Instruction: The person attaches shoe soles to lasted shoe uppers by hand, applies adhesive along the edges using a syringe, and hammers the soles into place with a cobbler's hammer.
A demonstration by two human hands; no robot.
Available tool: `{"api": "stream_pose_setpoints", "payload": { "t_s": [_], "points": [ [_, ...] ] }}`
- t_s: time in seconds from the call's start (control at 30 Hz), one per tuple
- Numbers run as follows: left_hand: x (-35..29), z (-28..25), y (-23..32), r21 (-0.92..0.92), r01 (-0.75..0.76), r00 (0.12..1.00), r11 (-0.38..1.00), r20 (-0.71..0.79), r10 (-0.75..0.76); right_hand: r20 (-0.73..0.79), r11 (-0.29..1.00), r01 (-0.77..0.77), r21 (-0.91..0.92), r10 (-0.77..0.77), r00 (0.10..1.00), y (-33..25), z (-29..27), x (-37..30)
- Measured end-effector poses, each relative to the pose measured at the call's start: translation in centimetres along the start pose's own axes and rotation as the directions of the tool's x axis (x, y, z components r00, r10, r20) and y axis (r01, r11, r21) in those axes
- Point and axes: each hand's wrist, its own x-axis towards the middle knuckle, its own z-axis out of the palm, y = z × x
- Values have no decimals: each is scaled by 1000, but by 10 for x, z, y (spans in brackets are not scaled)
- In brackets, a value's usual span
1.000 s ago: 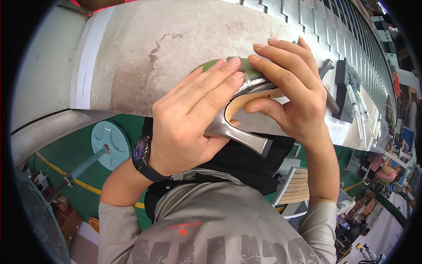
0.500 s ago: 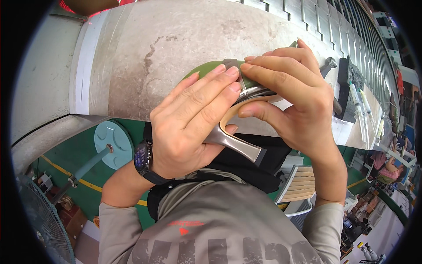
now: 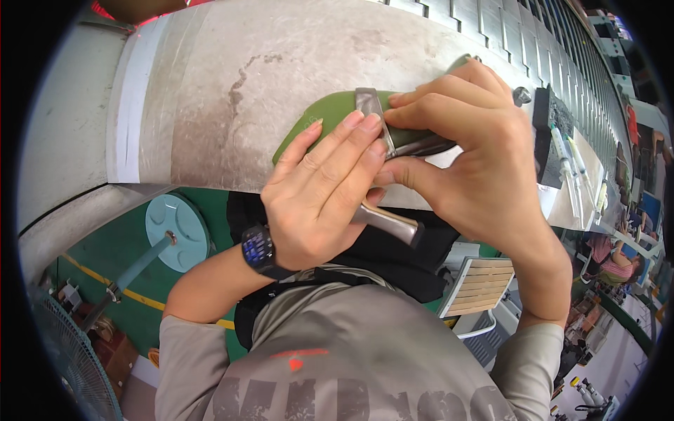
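A green shoe last (image 3: 319, 109) carries what looks like a high-heeled sandal, with a shiny bronze strap (image 3: 367, 102) across it. Its bronze heel (image 3: 391, 223) has a dark tip and points toward my body. My left hand (image 3: 316, 193) is wrapped over the near side, fingers along the last and strap, gripping the sandal by the heel end. On the other side my right hand (image 3: 481, 151) pinches the sandal and last between thumb and fingers, just right of the strap. The right hand hides much of that end.
Under the work is a worn pale tabletop (image 3: 210, 77). To the right lie a metal hammer head (image 3: 521, 96), a black block (image 3: 552, 133) and syringes (image 3: 567, 158). Metal slats (image 3: 484, 24) run behind. A slatted chair (image 3: 479, 286), a light-blue disc (image 3: 175, 235) and a fan (image 3: 67, 344) stand lower down.
The last and sandal have turned, so more green and the whole strap top show. The heel has rolled and looks shorter. My left hand has slid slightly right; both hands keep hold.
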Motion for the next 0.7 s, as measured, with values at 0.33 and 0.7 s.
{"api": "stream_pose_setpoints", "payload": {
  "t_s": [0.33, 0.7],
  "points": [
    [23, -17, -8, -82, 19, 991, 996, 136, -8, -303, 974, 166, -153, -206, 931, 50, 24, -34],
    [50, -8, -17, -305, 195, 964, 932, 234, -126, -296, 979, 162, -127, -194, 935, 53, 22, -35]
  ]
}}
